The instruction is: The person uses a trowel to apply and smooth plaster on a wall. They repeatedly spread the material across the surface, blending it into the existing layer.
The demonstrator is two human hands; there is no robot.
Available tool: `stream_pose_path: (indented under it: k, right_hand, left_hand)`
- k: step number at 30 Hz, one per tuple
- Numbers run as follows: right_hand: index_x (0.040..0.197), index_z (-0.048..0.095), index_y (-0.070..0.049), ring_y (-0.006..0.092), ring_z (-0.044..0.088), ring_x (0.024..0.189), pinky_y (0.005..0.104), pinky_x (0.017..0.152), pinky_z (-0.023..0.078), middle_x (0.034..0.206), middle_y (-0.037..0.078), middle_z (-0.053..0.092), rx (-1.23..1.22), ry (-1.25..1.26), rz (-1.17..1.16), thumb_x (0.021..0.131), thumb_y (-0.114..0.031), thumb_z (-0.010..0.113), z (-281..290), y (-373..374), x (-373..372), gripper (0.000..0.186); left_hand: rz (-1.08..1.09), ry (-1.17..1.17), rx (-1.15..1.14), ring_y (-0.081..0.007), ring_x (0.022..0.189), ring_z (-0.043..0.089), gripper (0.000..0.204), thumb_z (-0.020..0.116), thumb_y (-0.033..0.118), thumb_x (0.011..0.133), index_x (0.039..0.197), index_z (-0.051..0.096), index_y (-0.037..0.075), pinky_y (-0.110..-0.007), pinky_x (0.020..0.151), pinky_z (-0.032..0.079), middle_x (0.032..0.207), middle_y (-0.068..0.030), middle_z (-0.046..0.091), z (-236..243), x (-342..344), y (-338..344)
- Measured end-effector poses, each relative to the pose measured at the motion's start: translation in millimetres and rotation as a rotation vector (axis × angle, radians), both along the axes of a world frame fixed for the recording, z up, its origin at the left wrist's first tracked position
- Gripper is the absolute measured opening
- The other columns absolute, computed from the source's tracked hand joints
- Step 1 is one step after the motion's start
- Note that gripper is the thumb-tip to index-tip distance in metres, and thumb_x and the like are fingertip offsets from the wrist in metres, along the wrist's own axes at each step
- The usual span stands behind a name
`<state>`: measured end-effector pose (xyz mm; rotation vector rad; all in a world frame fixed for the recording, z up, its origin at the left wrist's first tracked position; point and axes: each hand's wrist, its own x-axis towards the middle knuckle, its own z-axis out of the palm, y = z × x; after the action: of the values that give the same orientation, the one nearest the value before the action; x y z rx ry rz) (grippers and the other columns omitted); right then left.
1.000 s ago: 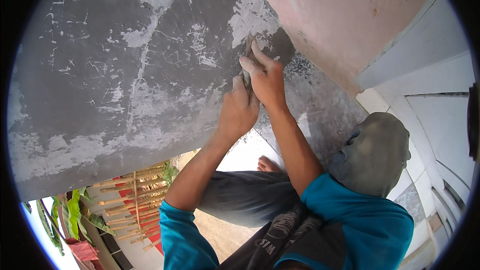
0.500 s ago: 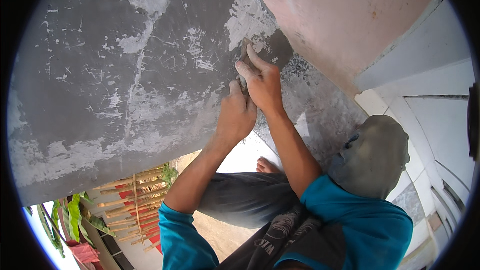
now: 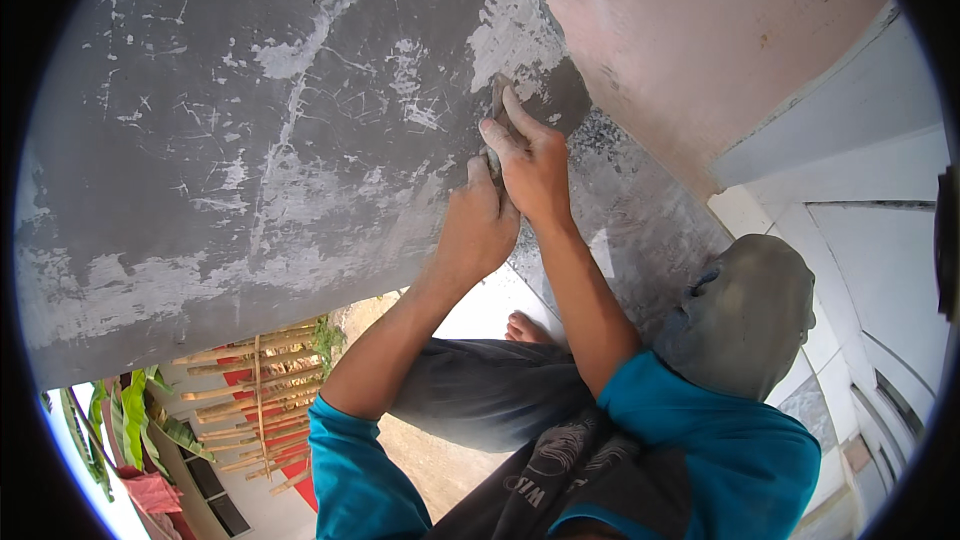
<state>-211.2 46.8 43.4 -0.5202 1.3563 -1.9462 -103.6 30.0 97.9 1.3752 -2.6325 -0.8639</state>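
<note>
Both my hands, left hand (image 3: pixel 478 230) and right hand (image 3: pixel 532 168), grip a flat scraper (image 3: pixel 497 100) against the rough, streaky grey wall (image 3: pixel 250 140); pink plaster (image 3: pixel 680 30) beside.

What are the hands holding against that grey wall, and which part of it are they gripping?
Both the right hand and left hand press a small flat grey tool against the plastered wall, gripping its lower end; its kind cannot be told.

Left of the hands (image 3: pixel 510 190) the grey plastered wall (image 3: pixel 230 140) lies broad and unobstructed, while to their right the pink wall (image 3: pixel 690 40) meets it at a corner and the white frame (image 3: pixel 830 140) closes that side.
</note>
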Motion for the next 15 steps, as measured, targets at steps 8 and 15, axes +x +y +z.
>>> stream_pose_path:
  k: [8, 15]
  right_hand:
    - [0.160, 0.052, 0.008, 0.0227, 0.078, 0.118, 0.0322, 0.098, 0.059, 0.132, 0.023, 0.079, 0.016, 0.004, -0.004, 0.107, -0.015, 0.073, -1, 2, 14, 0.062]
    - [0.158, 0.056, 0.009, 0.0228, 0.081, 0.111, 0.0329, 0.094, 0.061, 0.121, 0.022, 0.083, -0.026, -0.034, -0.041, 0.106, -0.013, 0.073, -1, 3, 14, 0.059]
  left_hand:
    - [-0.019, 0.029, -0.017, -0.0652, 0.092, 0.069, 0.036, 0.059, 0.008, 0.104, 0.128, 0.044, -0.014, -0.069, 0.081, 0.054, 0.096, -0.0466, 0.069, -1, 11, 1]
    - [-0.072, 0.134, -0.039, -0.0664, 0.094, 0.067, 0.033, 0.059, 0.008, 0.104, 0.124, 0.046, -0.014, -0.070, 0.080, 0.053, 0.095, -0.0462, 0.068, -4, 12, 0]
